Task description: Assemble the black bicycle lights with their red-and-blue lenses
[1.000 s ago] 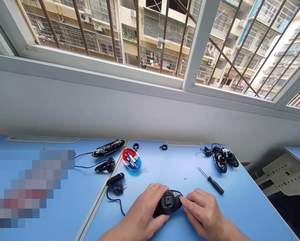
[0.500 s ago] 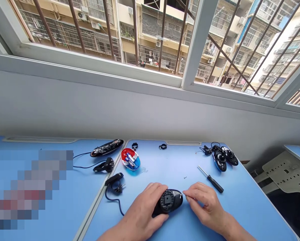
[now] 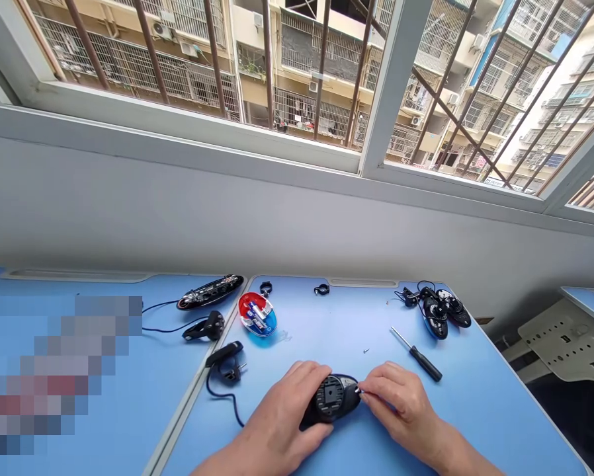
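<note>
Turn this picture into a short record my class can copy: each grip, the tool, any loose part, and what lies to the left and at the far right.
Left grip: holding a black device with a round slatted part facing up
Right grip: fingertips pinched together at the device's right end; contents too small to identify
Tool: screwdriver, lying beyond the right grip
Loose part: small screw-like piece, left of the screwdriver
Left: red-and-blue oval shell; black plug
Far right: black rounded pieces

1 head-worn view looks forward and down; desk [image 3: 321, 324] near, window [image 3: 395, 79] beyond.
</note>
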A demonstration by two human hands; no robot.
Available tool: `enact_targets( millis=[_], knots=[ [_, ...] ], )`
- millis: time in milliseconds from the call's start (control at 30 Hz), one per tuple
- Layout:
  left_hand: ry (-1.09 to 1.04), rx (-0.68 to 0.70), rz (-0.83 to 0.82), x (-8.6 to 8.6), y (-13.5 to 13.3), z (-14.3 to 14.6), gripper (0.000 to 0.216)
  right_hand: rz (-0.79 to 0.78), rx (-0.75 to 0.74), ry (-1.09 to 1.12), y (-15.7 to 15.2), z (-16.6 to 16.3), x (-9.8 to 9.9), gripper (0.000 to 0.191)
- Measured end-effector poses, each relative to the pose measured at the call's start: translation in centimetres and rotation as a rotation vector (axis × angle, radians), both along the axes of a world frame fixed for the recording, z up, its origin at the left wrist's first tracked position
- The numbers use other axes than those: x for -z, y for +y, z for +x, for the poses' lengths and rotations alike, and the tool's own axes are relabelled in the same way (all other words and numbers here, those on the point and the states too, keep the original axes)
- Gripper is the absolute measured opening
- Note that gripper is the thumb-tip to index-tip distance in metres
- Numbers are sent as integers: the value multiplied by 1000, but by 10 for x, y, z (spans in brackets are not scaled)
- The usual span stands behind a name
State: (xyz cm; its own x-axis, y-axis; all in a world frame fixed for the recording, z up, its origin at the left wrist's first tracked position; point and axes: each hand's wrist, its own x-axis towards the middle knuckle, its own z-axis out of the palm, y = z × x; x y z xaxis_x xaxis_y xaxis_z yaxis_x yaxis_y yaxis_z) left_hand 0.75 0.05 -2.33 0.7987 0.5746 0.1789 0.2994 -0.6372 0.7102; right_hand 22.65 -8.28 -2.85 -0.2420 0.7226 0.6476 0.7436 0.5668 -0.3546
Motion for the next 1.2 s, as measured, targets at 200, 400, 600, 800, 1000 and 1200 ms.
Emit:
enact_targets(
  millis=[200,400,600,800,1000,1200],
  knots=[
    [-20,3,6,4,1,0,46,3,27,24,3,-2,1,15],
    [-40,-29,-11,3,-2,1,44,3,22,-38,2,-2,0,18],
    [-24,-29,-6,0,-3,2,40,33,46,-137,0,-3,-3,20],
    [-40,-47,13,2,-3,3,40,73,56,-162,-1,-4,-8,22],
    [-39,-37,24,3,-2,3,39,43,40,-89,-2,-2,-5,19],
    [-51,-39,12,4,-2,3,41,53,47,-168,-1,-5,-8,22]
  ],
)
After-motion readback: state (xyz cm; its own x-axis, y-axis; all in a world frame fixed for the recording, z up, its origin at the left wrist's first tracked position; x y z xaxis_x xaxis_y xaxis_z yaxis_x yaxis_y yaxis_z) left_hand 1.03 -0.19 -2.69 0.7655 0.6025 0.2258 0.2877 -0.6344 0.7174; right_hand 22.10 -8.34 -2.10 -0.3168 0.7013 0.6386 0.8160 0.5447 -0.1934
